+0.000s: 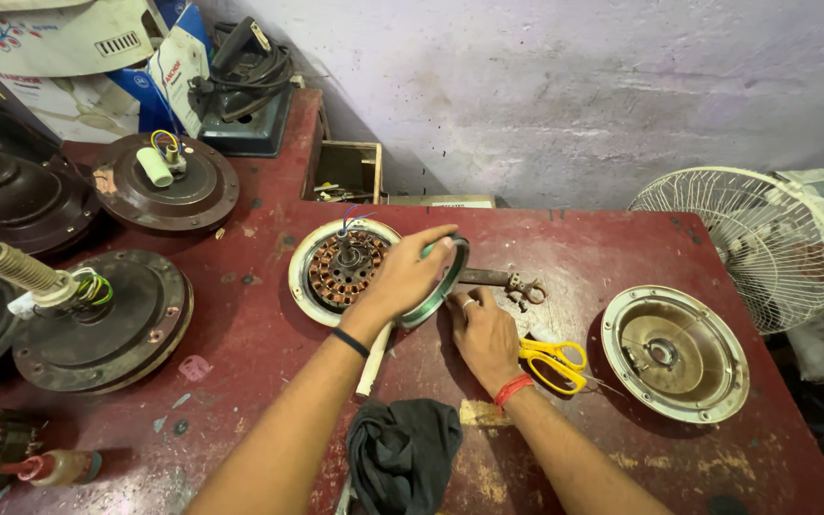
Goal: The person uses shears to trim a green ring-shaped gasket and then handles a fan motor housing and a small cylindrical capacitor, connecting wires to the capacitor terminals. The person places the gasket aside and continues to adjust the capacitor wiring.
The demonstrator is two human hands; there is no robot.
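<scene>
The left hand (pixel 410 275) reaches over the open fan motor (pixel 347 269) on the red table (pixel 574 257), fingers curled over a green-edged ring (pixel 445 277) at the motor's right rim — how firmly they clamp it cannot be told. The hand hides much of that ring. The right hand (pixel 482 334) lies flat beside it, fingers together, tips tucked under the ring's edge. Yellow scissors (pixel 555 362) lie just right of this hand; a black cloth (pixel 402 453) sits between the forearms.

Bare forearms, black band on left wrist (pixel 349 341), red thread on right wrist (pixel 513 388), finger ring (pixel 468 303)
</scene>
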